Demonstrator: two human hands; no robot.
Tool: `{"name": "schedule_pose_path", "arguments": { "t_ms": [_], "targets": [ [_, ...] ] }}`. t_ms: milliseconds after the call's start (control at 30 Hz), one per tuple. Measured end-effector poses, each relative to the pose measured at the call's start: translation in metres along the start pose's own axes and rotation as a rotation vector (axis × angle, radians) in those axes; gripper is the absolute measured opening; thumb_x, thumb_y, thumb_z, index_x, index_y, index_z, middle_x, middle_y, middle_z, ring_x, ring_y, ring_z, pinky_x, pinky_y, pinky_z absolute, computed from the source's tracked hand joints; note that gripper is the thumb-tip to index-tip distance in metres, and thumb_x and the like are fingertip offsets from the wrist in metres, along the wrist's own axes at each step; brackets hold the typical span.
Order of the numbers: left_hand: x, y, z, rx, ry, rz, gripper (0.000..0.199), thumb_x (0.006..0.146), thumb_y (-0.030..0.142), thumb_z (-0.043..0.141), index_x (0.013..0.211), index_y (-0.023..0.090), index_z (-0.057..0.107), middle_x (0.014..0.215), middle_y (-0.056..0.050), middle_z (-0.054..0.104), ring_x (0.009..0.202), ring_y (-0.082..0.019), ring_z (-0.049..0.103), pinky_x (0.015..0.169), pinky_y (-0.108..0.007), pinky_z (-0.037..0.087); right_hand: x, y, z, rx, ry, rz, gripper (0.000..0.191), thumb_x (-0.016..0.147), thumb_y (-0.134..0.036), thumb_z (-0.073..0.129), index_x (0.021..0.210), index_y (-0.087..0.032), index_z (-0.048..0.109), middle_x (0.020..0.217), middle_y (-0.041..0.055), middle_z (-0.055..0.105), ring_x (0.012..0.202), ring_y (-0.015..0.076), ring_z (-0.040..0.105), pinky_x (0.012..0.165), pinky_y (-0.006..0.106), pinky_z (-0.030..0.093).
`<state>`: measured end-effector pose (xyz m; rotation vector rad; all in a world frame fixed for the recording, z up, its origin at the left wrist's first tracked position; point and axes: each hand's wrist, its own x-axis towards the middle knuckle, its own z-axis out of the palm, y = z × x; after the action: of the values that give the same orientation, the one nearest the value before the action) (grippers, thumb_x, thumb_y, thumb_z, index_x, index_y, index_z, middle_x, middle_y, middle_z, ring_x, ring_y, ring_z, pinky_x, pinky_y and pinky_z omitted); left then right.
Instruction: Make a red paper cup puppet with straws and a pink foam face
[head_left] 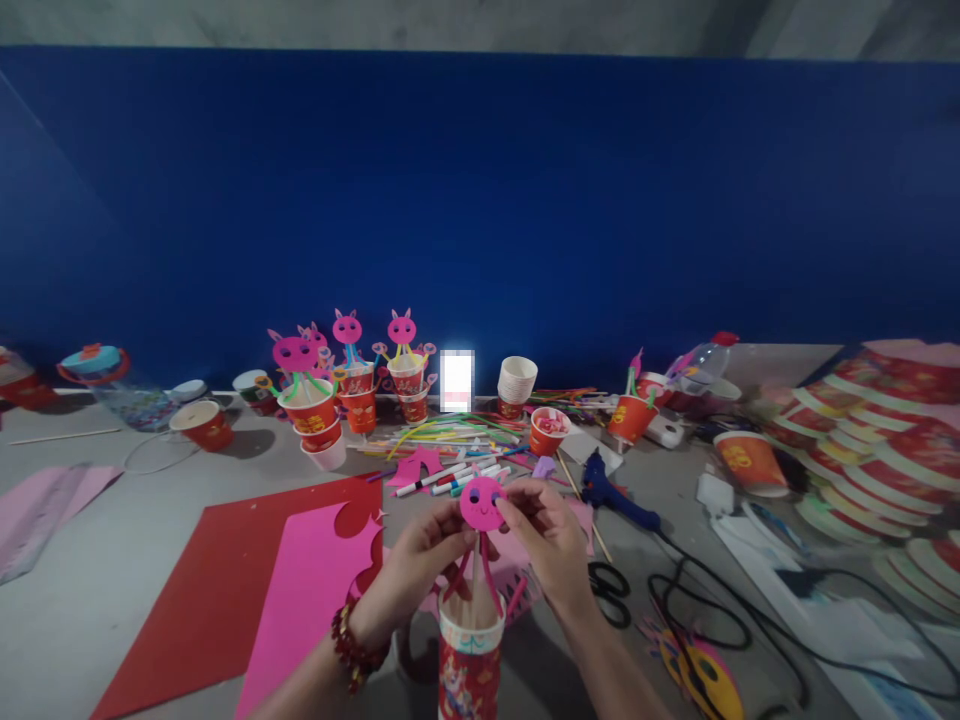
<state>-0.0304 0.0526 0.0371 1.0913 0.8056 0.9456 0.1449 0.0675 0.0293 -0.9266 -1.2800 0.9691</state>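
A round pink paper face [482,503] with purple eyes and a drawn mouth is between my two hands. My left hand [429,555], a beaded bracelet at its wrist, pinches the face's lower left edge. On the other side, the fingers of my right hand [551,535] grip its right edge. Below the face, a pale stick and pink pipe cleaners [489,575] run down into a tall red paper cup [469,665] with a white rim. The fingertips behind the face are hidden.
Finished cup figures [296,352] stand at the back left. Markers [450,480] and pipe cleaners lie ahead of my hands. To the right are a blue glue gun [619,495] with a trailing cord, black scissors [609,592] and stacked cups [892,450]. Pink and red sheets [187,585] lie left.
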Motion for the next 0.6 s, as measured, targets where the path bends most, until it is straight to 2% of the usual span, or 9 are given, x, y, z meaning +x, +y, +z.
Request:
{"name": "schedule_pose_path", "arguments": {
  "t_ms": [600],
  "targets": [
    [-0.0009,0.0013,0.0013,-0.038,-0.01,-0.019,0.039,0.086,0.038,0.07,0.118,0.016,0.064,0.087,-0.009,0.075,0.07,-0.017,0.071,0.045,-0.017,0.053,-0.0021,0.0016,-0.0005,-0.026,0.006,-0.015,0.01,0.085,-0.03,0.073,0.086,-0.021,0.07,0.075,0.0007,0.066,0.064,0.0143,0.063,0.059,0.024,0.054]
  ]
}}
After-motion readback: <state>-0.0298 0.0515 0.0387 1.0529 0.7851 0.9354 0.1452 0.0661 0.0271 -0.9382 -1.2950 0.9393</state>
